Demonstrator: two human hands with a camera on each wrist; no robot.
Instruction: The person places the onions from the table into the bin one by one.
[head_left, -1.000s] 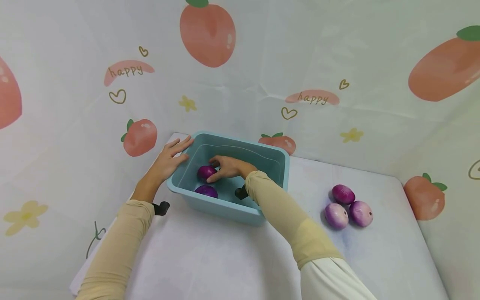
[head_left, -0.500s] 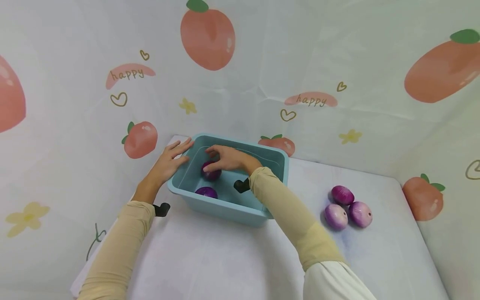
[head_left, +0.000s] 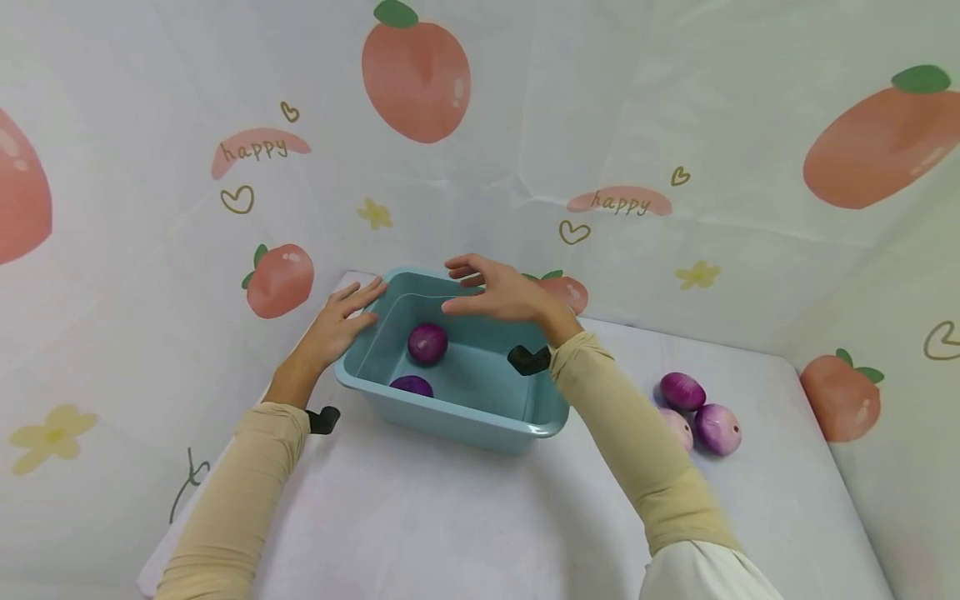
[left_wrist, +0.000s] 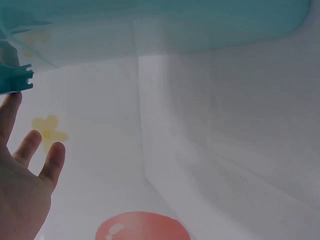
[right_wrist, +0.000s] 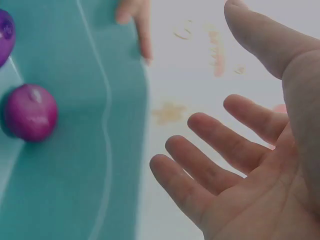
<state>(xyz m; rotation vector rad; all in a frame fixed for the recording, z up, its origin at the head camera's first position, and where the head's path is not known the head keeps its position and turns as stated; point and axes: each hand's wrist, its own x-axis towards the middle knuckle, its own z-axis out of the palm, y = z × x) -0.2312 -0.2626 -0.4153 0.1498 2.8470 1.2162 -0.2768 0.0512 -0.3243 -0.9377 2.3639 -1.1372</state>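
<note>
1. Since a second ago, the right hand [head_left: 502, 292] has been lifted from around the purple onion [head_left: 427, 344] and is now held above the light-blue bin [head_left: 450, 425], well apart from it.
2. The right grip is found empty, with fingers spread and thumb apart.
3. The released onion is left on the bin floor; a second purple onion [head_left: 412, 386] is seen by the near wall, partly hidden by it.
4. The left hand [head_left: 337, 325] is laid against the bin's left rim with fingers extended; no onion is held, and its placement is unchanged.
5. On the tabletop [head_left: 450, 517], right of the bin, a dark onion [head_left: 682, 391] and a paler onion [head_left: 718, 429] are noted, with another pale onion [head_left: 682, 427] partly covered by the right sleeve [head_left: 637, 442].
6. The setting down of the released onion is judged complete; three onions are counted outside the bin.
</note>
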